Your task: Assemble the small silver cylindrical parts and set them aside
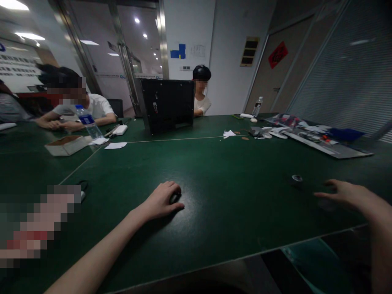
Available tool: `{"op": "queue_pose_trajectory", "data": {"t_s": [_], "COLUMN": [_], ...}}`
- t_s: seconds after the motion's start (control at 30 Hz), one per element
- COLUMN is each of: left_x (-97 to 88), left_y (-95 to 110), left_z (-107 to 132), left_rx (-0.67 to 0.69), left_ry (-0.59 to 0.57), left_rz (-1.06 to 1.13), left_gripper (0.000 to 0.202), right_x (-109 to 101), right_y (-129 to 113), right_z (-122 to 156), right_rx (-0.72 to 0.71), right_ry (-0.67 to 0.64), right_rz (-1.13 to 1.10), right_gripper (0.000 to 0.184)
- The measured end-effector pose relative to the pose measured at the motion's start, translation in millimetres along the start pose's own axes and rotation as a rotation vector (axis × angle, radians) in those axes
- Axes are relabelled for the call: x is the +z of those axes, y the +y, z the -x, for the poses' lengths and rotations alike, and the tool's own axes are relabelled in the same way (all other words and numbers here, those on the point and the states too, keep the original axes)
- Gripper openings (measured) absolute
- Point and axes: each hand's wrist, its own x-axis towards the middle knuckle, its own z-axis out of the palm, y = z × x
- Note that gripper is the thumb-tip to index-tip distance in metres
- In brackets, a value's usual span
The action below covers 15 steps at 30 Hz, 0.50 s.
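Note:
My left hand (pixel 163 200) rests on the green table (pixel 214 171), its fingers curled round a small dark object (pixel 175 198) that I cannot name. My right hand (pixel 343 194) hovers just above the table at the right, fingers spread apart and holding nothing. A small dark roll with a pale centre (pixel 296 179) lies on the table a little beyond and to the left of my right hand's fingertips.
A black box-like case (pixel 168 104) stands upright at the table's middle back. Two people sit at the far side. A water bottle (pixel 88 122), a cardboard box (pixel 65 145), papers (pixel 115 145) lie left; cluttered items and a flat panel (pixel 324 141) lie right.

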Motion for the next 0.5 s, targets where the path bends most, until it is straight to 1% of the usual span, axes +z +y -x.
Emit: {"op": "queue_pose_trajectory", "data": {"t_s": [0.07,0.1,0.17,0.23,0.3,0.37,0.4,0.5], "left_x": [-0.1,-0.1,0.1,0.5,0.7,0.7,0.5,-0.5], "left_y": [-0.6,-1.0,-1.6,-1.9,-1.9,-1.5,-1.2,-0.1], "left_z": [0.1,0.1,0.4,0.7,1.2,1.7,2.0,2.5], "left_rx": [0.001,0.002,0.003,0.004,0.006,0.007,0.005,0.003], "left_ry": [-0.008,-0.009,-0.007,0.001,0.006,0.006,0.005,0.002], "left_rz": [0.001,0.002,0.003,0.001,-0.005,-0.004,-0.001,-0.001], "left_gripper": [0.037,0.036,0.037,0.037,0.039,0.040,0.040,0.040], "right_x": [2.3,2.3,-0.3,-6.4,-16.3,-30.1,-38.2,-63.4], "right_y": [9.7,11.4,7.4,-6.6,-30.9,-65.0,-85.2,-152.8], "right_z": [1.3,3.4,10.1,20.0,34.1,53.8,65.8,108.4], "right_rx": [0.065,0.082,0.084,0.045,-0.046,-0.201,-0.294,-0.600], "right_ry": [-0.219,-0.288,-0.309,-0.297,-0.260,-0.206,-0.181,-0.174], "right_rz": [-0.046,-0.058,-0.042,-0.027,-0.042,-0.113,-0.161,-0.309], "right_gripper": [0.047,0.044,0.036,0.033,0.037,0.042,0.041,0.036]}}
